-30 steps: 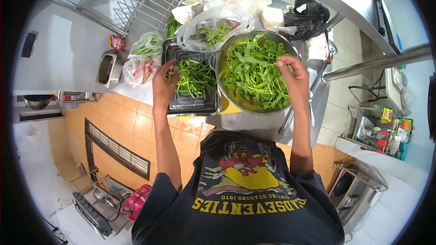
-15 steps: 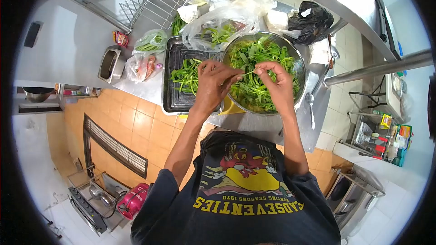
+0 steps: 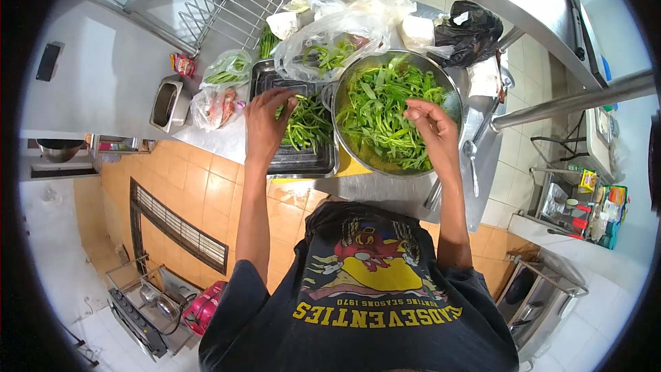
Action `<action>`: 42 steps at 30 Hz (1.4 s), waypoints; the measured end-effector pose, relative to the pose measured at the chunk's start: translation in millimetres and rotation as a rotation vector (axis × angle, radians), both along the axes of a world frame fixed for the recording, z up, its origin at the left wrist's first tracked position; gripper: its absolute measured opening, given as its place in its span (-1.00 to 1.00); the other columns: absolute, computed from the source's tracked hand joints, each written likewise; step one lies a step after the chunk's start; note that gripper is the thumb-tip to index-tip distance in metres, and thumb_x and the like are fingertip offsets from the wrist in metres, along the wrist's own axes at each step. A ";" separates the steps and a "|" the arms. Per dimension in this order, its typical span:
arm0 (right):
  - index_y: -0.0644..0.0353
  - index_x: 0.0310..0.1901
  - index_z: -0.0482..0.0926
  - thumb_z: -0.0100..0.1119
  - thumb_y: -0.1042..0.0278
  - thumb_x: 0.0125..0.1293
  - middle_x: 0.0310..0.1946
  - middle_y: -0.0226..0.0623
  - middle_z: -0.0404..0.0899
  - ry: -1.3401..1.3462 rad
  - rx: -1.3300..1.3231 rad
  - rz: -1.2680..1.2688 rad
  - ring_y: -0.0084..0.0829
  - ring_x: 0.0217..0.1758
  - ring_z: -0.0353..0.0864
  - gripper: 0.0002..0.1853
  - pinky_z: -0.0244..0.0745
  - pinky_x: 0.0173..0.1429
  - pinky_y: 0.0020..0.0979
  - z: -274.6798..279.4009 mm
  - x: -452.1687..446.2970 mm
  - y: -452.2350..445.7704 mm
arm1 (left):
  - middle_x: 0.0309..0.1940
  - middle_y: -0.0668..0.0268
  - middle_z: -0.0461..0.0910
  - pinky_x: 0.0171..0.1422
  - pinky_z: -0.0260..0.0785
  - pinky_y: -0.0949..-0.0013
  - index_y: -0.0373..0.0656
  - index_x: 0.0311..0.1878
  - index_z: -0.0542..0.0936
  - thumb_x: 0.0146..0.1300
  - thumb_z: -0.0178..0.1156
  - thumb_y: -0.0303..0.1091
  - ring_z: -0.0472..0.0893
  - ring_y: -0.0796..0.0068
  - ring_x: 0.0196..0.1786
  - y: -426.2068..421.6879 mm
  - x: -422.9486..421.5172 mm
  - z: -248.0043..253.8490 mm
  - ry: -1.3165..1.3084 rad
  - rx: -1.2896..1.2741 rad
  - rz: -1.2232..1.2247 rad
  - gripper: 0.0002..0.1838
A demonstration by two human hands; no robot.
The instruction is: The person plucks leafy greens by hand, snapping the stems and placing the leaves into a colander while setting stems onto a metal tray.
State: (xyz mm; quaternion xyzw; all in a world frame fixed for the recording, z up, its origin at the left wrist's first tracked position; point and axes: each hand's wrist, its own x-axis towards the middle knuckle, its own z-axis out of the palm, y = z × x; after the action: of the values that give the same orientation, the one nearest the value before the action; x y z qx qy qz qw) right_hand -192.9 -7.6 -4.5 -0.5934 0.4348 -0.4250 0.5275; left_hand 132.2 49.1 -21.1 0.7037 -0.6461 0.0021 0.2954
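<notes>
My left hand (image 3: 267, 122) is over the left part of the black tray (image 3: 303, 165), its thumb and fingers bent toward each other beside the cut green stems (image 3: 306, 124). Whether anything is between those fingertips is too small to tell. Over the right side of the round metal colander (image 3: 451, 93), my right hand (image 3: 435, 131) has its thumb and forefinger pinched together. What they hold, if anything, cannot be made out. Leafy greens (image 3: 385, 107) fill the colander.
Behind the tray and colander lie clear plastic bags (image 3: 358, 10) and a black bag (image 3: 469, 31). At the left are bagged vegetables (image 3: 227, 67), a metal container (image 3: 169, 103) and a wire rack (image 3: 227, 10). A spoon (image 3: 472, 165) lies at the right.
Half a second ago my hands met over the colander with a thin stem between them. Now my left hand is back over the tray, and my right hand has shifted slightly right.
</notes>
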 end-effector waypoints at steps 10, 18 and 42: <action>0.24 0.06 0.62 0.13 0.37 0.47 -0.21 -0.34 0.69 -0.042 0.048 -0.014 -0.59 -0.17 0.59 -0.77 0.46 0.01 -0.53 -3.5 -13.6 6.4 | -0.17 0.33 0.72 0.16 0.20 0.01 0.10 -0.05 0.72 0.17 0.36 -0.14 0.59 0.22 0.01 -122.8 -22.6 -52.7 -0.171 0.054 0.096 -0.72; 0.23 0.05 0.63 0.13 0.33 0.48 -0.22 -0.34 0.69 -0.016 0.048 -0.049 -0.59 -0.18 0.58 -0.77 0.45 0.02 -0.52 -2.5 -22.4 5.8 | -0.13 0.24 0.73 0.09 0.33 0.02 0.05 -0.10 0.76 0.23 0.32 -0.11 0.63 0.14 -0.08 -136.9 -20.5 -46.8 -0.172 0.161 0.152 -0.75; 0.22 -0.01 0.66 0.17 0.47 0.38 -0.24 -0.26 0.64 0.292 -0.175 -0.247 -0.43 -0.21 0.57 -0.80 0.45 -0.04 -0.44 -6.9 -42.3 -6.9 | -0.10 0.03 0.69 -0.08 0.49 0.28 -0.19 0.11 0.65 0.33 0.28 -0.26 0.70 0.20 -0.18 20.2 32.5 -20.1 0.352 0.360 0.102 -0.66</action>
State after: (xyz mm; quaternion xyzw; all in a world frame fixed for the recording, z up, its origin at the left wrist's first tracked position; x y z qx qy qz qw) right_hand -235.2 -14.6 -11.4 -0.6345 0.5376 -0.4320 0.3490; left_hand 164.7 69.3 -41.2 0.7662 -0.5383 -0.2206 0.2728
